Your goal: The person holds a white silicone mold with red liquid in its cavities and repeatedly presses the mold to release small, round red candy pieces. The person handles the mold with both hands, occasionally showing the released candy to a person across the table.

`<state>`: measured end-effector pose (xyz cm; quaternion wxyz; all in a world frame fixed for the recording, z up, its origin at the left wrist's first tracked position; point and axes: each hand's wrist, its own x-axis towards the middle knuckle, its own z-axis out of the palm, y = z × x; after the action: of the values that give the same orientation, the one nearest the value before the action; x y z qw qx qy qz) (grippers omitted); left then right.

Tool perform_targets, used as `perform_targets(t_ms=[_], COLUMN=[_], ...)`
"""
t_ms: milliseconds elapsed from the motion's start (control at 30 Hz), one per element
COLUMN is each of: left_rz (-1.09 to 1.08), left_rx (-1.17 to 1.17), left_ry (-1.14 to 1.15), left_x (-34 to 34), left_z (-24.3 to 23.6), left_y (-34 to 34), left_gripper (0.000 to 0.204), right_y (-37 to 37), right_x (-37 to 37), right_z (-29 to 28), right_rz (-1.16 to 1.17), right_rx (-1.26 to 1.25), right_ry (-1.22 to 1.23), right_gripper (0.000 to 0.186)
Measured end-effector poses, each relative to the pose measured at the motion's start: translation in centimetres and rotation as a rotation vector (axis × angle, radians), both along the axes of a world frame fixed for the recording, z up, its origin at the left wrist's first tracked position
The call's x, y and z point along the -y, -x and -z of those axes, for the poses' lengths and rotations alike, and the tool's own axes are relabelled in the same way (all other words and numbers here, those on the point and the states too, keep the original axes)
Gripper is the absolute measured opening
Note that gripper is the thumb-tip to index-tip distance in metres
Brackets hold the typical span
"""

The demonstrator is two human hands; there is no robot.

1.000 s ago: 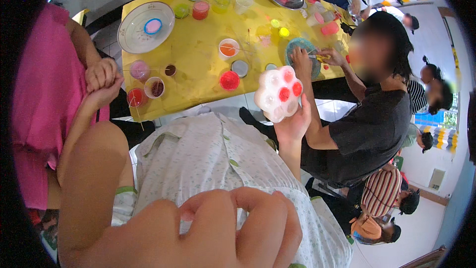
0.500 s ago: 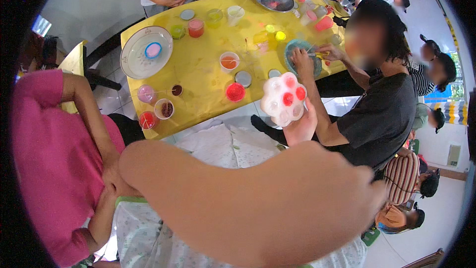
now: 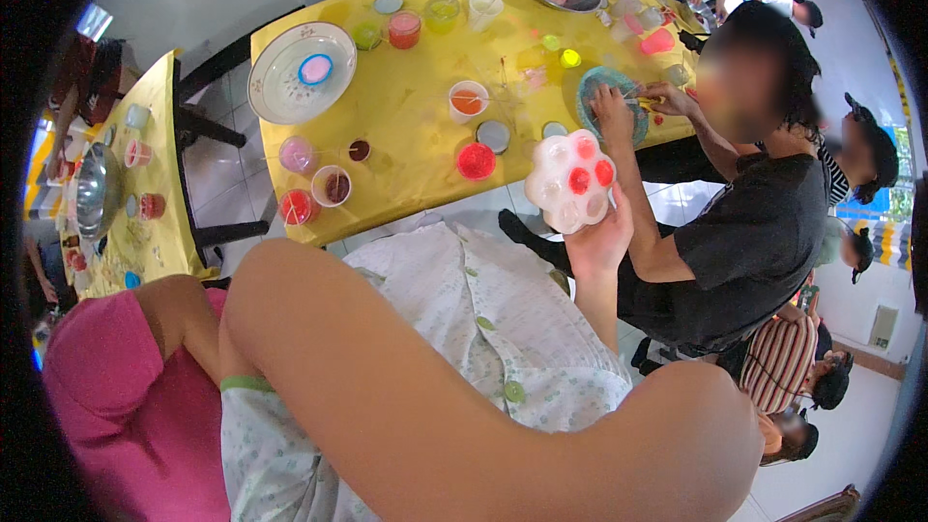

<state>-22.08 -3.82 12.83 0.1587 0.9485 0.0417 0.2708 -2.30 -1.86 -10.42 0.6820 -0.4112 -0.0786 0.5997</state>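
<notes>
Far left: second yellow-covered desk (image 3: 169,174), steel bowl (image 3: 97,191) on it. Person in pink (image 3: 106,387) below. Main desk (image 3: 406,126), also yellow: patterned plate (image 3: 275,92) bearing a small blue-rimmed pink piece (image 3: 315,69); near its front edge, pink cup (image 3: 297,154), red cup (image 3: 298,207), brown-filled cup (image 3: 333,188). Then orange-filled cup (image 3: 468,99), red tub (image 3: 476,161). Next, white flower-shaped mould (image 3: 555,184), held up before the desk's near edge, some wells red. Right grip (image 3: 596,242) grasps it from below. Beyond: blue-green bowl (image 3: 587,106), co-worker's hands (image 3: 613,114) at it. Lower right, left grip (image 3: 691,425) very close, blurred; cannot tell if clenched or released.
</notes>
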Motion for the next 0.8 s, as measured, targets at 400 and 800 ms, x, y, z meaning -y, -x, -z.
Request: perform_targets(t_ms=[400,800], left_rz=[-0.018,-0.42], left_rx=[-0.107,0.248], left_ry=[-0.085,1.402], left_x=[-0.5,-8.6], left_z=[2.6,19.8], left_y=[1.5,5.3], left_gripper=[0.017,0.047], right_y=[0.7,3.2], right_x=[-0.8,0.6], right_z=[-0.9,-3.7], right_rz=[-0.036,-0.207], right_rx=[-0.026,-0.032], right_ry=[0.004,-0.048], right_gripper=[0.047,0.045])
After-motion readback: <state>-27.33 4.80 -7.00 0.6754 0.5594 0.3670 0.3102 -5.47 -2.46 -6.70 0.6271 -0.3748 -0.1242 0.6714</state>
